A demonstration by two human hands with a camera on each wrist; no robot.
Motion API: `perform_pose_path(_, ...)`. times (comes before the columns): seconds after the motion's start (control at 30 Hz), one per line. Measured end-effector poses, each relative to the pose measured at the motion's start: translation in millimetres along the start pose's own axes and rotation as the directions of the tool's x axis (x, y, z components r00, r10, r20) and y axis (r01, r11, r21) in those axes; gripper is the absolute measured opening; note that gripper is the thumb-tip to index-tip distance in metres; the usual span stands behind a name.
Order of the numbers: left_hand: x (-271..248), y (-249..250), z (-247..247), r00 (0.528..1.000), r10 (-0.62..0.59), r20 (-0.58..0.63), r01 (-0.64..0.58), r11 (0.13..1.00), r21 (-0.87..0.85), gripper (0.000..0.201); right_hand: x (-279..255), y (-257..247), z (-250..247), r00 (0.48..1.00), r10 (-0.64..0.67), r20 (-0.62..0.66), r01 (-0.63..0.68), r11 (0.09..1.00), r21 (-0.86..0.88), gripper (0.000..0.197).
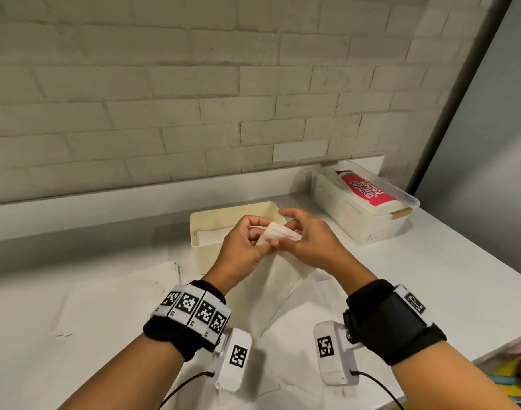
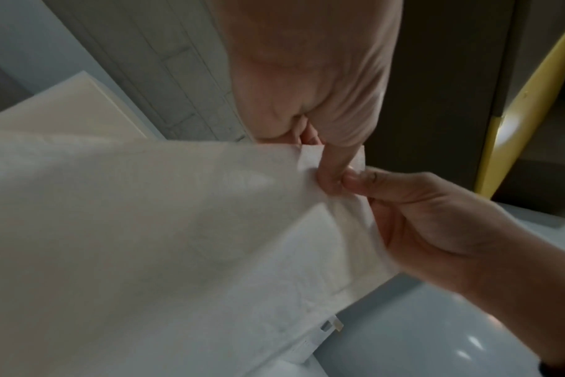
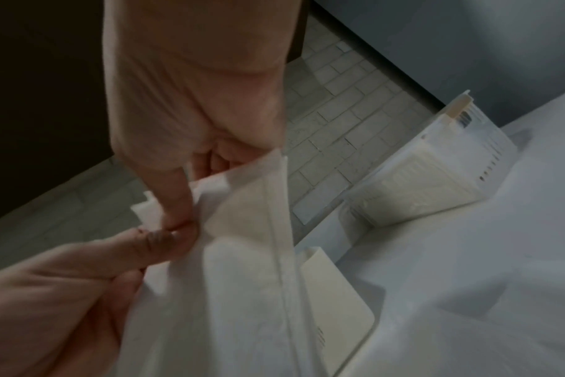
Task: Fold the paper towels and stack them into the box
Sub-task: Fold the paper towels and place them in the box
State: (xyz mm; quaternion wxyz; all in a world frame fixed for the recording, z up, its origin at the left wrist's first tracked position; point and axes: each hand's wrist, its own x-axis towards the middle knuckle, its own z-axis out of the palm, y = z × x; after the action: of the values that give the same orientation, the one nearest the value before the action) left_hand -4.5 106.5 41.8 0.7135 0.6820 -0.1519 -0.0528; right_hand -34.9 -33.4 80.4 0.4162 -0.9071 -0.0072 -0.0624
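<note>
A person's two hands meet in the air above a white surface (image 1: pixel 430 276), both gripping the top edge of one white paper towel (image 1: pixel 278 233). The left hand (image 1: pixel 241 247) has its fingers (image 1: pixel 254 223) curled round the towel's upper corner, thumb against forefinger. The right hand (image 1: pixel 309 241) pinches the same edge right beside it, thumb tip touching the left thumb tip, with its other fingers partly spread above the pinch. From that shared grip the towel hangs down toward the surface below the fingers, and its lower part drapes onto other white sheets (image 1: pixel 111 306) spread flat beneath the wrists. The right wrist view shows a long lengthwise crease running down the hanging towel, so a first fold seems already made. Judging by this, the step in hand is folding: the two corners are brought together, and the towel is not yet a compact stack-ready piece. The next move probably calls for keeping the pinched edges aligned, lowering the towel to press in a crease, then carrying it just beyond the fingertips. There, directly behind the fingers, stands one open cream box (image 1: pixel 211 216), with what looks like white folded paper lying inside. Farther off, past the right hand's fingers, sits one clear lidded plastic container (image 1: pixel 371 220) holding a red-labelled pack. The count: two hands, one held towel, one box, one container; the flat sheets below overlap too much to count.
</note>
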Motion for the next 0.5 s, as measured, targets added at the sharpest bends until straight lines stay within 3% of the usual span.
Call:
perform_pose_path(0.13,0.2,-1.9,-3.3,0.999,0.043,-0.022,-0.040,0.992,0.120,0.043,3.9,-10.6,-10.2,0.994,-0.080,-0.067,0.070,0.986,-0.149,0.017)
perform_pose_path(0.27,-1.3,-13.0,-13.6,1.000,-0.007,-0.001,0.007,0.932,0.362,0.022,7.7,-18.9,-33.9,0.960,-0.145,-0.239,0.100,0.977,-0.190,0.016)
perform_pose_path(0.4,-4.0,-27.5,-23.6,0.996,-0.082,-0.022,0.084,0.914,0.398,0.020,7.5,-15.9,-59.5,0.930,-0.167,-0.326,0.061,0.948,-0.311,0.018)
perform_pose_path(0.5,-7.6,-46.6,-25.5,0.986,-0.143,0.088,0.065,0.809,0.584,0.018,0.5,-15.9,-78.3,0.899,-0.202,-0.390,0.042,0.923,-0.381,0.021)
